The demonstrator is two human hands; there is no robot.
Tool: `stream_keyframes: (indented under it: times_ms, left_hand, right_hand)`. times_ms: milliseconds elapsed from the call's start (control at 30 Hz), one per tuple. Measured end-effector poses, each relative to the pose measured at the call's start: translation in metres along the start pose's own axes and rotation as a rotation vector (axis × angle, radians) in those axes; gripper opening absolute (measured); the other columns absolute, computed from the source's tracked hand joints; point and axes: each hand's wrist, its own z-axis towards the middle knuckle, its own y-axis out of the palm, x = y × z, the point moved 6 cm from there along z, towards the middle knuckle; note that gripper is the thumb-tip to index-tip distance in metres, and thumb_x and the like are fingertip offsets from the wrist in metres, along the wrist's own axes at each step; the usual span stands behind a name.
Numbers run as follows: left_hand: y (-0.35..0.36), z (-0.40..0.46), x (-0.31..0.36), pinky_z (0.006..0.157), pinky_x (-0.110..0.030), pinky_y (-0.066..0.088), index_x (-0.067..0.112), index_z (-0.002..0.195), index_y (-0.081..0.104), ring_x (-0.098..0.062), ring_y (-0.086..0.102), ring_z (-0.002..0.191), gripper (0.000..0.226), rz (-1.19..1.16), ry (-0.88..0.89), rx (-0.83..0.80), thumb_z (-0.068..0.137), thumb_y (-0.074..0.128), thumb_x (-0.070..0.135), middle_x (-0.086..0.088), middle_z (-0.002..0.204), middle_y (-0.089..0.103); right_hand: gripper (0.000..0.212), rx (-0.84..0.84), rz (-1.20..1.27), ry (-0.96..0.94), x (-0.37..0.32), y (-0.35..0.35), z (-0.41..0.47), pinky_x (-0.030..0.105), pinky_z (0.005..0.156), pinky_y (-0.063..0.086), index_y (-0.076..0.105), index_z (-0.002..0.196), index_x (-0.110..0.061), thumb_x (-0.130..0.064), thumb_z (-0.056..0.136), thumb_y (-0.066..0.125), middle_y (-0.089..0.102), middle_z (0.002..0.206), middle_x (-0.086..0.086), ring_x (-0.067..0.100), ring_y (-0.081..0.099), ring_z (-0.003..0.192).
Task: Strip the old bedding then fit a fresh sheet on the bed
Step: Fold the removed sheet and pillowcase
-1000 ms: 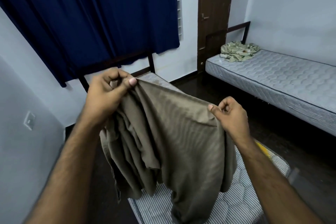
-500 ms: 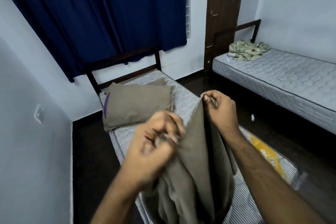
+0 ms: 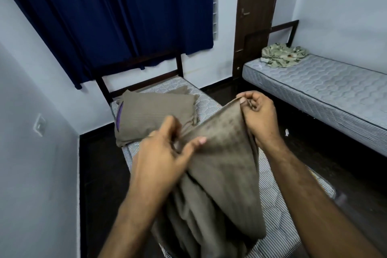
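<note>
Both hands hold a taupe sheet (image 3: 219,165) up over the near bed. Right hand (image 3: 258,115) pinches the sheet's top edge between thumb and curled fingers, at the cloth's highest point. Left hand (image 3: 165,157) sits lower and nearer, thumb and fingers gathering a fold of the same sheet. Fabric runs taut between the two grips, then drops in loose pleats onto the striped mattress (image 3: 278,211) below.

Near bed: striped mattress bare along its visible edges, right edge showing past the right forearm. Pillow (image 3: 155,117) in matching taupe case lies at the head end, just short of the dark headboard frame (image 3: 138,81); a purple strip shows at its left end.

Left of the bed: a narrow band of dark floor (image 3: 100,174) between mattress edge and pale wall, wall switch plate (image 3: 39,124) above it. Right of the bed: a wider aisle of dark floor separates it from a second bed with a quilted grey mattress (image 3: 326,88) along the far wall. A crumpled patterned cloth (image 3: 282,55) lies at that bed's head end. Blue curtain (image 3: 117,16) hangs behind the headboard; brown door (image 3: 255,12) stands at the aisle's far end.
</note>
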Motion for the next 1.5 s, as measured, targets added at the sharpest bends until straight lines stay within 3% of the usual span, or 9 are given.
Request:
stream_keyframes:
  times_ms: [133, 333, 433, 567, 767, 867, 1033, 1267, 1500]
  left_hand:
    - [0.005, 0.022, -0.071, 0.081, -0.042, 0.056, 0.042, 0.128, 0.065, -0.029, 0.062, 0.107, 0.094, 0.386, -0.221, -0.070, 0.059, 0.043, 0.102, 0.002, 0.092, 0.074]
    - [0.018, 0.031, -0.100, 0.066, -0.035, 0.037, 0.022, 0.061, 0.065, -0.014, 0.049, 0.066, 0.071, -0.218, -0.099, -0.210, 0.064, 0.059, 0.093, 0.001, 0.064, 0.053]
    - [0.020, 0.022, -0.082, 0.070, -0.032, 0.032, 0.008, 0.049, 0.036, -0.032, 0.040, 0.073, 0.072, -0.603, -0.061, -0.200, 0.071, 0.085, 0.057, -0.026, 0.064, 0.036]
    - [0.011, 0.012, -0.055, 0.076, -0.023, 0.037, 0.023, 0.048, 0.037, -0.015, 0.052, 0.086, 0.056, -0.686, 0.047, -0.138, 0.074, 0.083, 0.005, 0.003, 0.073, 0.050]
    - [0.010, -0.001, -0.002, 0.095, -0.037, 0.043, 0.019, 0.050, 0.036, -0.024, 0.063, 0.121, 0.044, -0.644, 0.233, -0.220, 0.074, 0.068, -0.001, -0.006, 0.112, 0.074]
    - [0.016, -0.010, 0.006, 0.088, -0.031, 0.042, 0.021, 0.053, 0.033, -0.019, 0.059, 0.131, 0.048, -0.691, 0.201, -0.253, 0.073, 0.064, -0.011, -0.023, 0.089, 0.070]
    - [0.018, -0.011, 0.000, 0.071, -0.028, 0.046, 0.009, 0.048, 0.048, -0.019, 0.065, 0.074, 0.041, -0.676, 0.148, -0.321, 0.085, 0.065, 0.002, -0.011, 0.072, 0.069]
    - [0.000, 0.002, -0.029, 0.060, -0.046, 0.039, -0.016, 0.063, 0.052, -0.041, 0.048, 0.064, 0.075, -0.577, 0.064, -0.033, 0.091, 0.064, 0.053, -0.030, 0.066, 0.050]
    - [0.005, 0.013, -0.038, 0.071, -0.039, 0.051, 0.032, 0.100, 0.050, -0.024, 0.063, 0.078, 0.056, -0.484, -0.002, -0.052, 0.065, 0.083, 0.061, -0.003, 0.082, 0.063]
  right_hand:
    - [0.018, -0.388, 0.020, -0.091, -0.036, 0.014, -0.028, 0.016, 0.076, 0.043, 0.065, 0.095, -0.019, -0.002, 0.098, 0.058, 0.068, 0.079, -0.013, -0.004, 0.061, 0.077]
    - [0.007, -0.978, 0.159, -0.128, -0.081, 0.020, -0.076, 0.013, 0.072, 0.041, 0.066, 0.099, -0.004, -0.004, 0.095, 0.061, 0.064, 0.084, -0.001, 0.004, 0.054, 0.078]
    - [0.006, -0.920, 0.244, -0.098, -0.078, 0.018, -0.068, 0.011, 0.071, 0.041, 0.066, 0.097, -0.008, -0.008, 0.093, 0.061, 0.063, 0.083, -0.002, 0.003, 0.053, 0.078]
    - [0.006, -0.734, 0.186, -0.090, -0.057, 0.022, -0.047, 0.015, 0.079, 0.044, 0.067, 0.098, -0.008, -0.007, 0.096, 0.062, 0.067, 0.089, 0.003, 0.008, 0.058, 0.085]
    - [0.007, -0.574, -0.195, -0.180, -0.041, 0.045, -0.035, 0.034, 0.086, 0.053, 0.073, 0.092, -0.022, -0.026, 0.087, 0.070, 0.074, 0.088, -0.006, 0.004, 0.068, 0.086]
    - [0.003, -0.550, -0.240, -0.244, -0.050, 0.057, -0.045, 0.025, 0.081, 0.053, 0.074, 0.090, -0.022, -0.020, 0.088, 0.074, 0.074, 0.084, -0.014, -0.001, 0.068, 0.084]
    - [0.004, -0.440, -0.253, -0.268, -0.059, 0.052, -0.051, 0.016, 0.078, 0.047, 0.075, 0.091, -0.020, -0.020, 0.087, 0.077, 0.073, 0.083, -0.013, -0.002, 0.067, 0.082]
    - [0.003, -0.526, -0.147, -0.197, -0.072, 0.038, -0.059, 0.021, 0.076, 0.051, 0.074, 0.087, -0.020, -0.023, 0.089, 0.076, 0.074, 0.081, -0.008, 0.003, 0.067, 0.077]
    - [0.005, -0.624, -0.078, -0.207, -0.082, 0.048, -0.077, 0.023, 0.068, 0.050, 0.074, 0.085, -0.020, -0.023, 0.088, 0.076, 0.072, 0.077, -0.007, 0.000, 0.063, 0.071]
